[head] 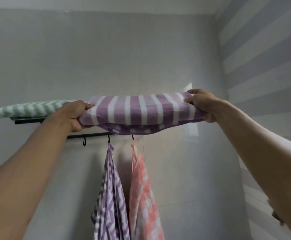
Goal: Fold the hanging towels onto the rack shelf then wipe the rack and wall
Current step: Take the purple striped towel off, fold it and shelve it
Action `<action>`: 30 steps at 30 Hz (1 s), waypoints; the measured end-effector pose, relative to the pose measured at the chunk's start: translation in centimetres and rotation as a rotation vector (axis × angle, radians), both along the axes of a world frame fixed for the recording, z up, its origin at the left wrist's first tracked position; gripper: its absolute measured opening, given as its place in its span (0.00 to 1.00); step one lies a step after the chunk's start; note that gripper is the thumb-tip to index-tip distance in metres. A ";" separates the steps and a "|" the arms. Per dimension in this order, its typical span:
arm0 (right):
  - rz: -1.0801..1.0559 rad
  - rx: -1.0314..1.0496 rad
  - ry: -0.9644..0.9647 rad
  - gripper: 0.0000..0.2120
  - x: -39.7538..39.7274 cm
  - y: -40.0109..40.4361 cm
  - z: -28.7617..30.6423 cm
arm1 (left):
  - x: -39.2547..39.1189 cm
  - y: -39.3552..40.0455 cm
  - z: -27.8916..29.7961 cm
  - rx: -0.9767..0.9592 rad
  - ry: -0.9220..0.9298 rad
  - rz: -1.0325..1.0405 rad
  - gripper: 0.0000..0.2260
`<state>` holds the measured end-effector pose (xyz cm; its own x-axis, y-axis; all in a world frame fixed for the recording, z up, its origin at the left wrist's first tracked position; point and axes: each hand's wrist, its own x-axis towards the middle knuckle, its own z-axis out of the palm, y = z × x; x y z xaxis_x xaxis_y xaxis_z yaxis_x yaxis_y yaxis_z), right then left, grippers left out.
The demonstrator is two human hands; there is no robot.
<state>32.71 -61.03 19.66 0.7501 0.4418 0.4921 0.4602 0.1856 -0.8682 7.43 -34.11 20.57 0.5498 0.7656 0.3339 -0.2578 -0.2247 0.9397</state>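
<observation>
The folded purple towel (141, 110) is gripped at each end by the left hand (77, 115) and right hand (201, 104) (soft, light, sagging mid-span); support underneath seems advisable.

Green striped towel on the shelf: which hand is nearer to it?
Left. The left hand grips the purple towel right beside the green towel; the right hand holds the purple towel's far end.
</observation>
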 end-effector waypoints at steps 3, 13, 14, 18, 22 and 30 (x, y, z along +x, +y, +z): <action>0.018 0.022 -0.019 0.15 1.5 1.8 2.6 | 1.2 1.3 2.9 0.048 -0.030 0.051 0.15; 0.065 -0.043 -0.011 0.10 9.1 9.1 7.9 | 7.6 7.0 9.1 0.142 0.085 0.172 0.07; 0.077 -0.042 0.007 0.12 10.0 10.1 8.4 | 8.2 7.9 9.7 0.145 0.094 0.185 0.08; 0.101 -0.091 0.068 0.16 13.2 13.8 9.3 | 10.3 10.2 10.7 0.191 0.194 0.251 0.09; 0.199 -0.061 0.220 0.12 15.7 16.1 8.4 | 12.0 11.2 10.0 0.263 0.384 0.251 0.11; 0.195 0.048 0.170 0.15 16.9 17.4 9.2 | 12.9 12.1 11.4 0.305 0.350 0.336 0.18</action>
<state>49.66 -43.65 28.85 0.7266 0.5658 0.3898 0.2597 0.2990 -0.9182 20.33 -21.97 31.97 0.4104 0.8151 0.4088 0.1899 -0.5149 0.8360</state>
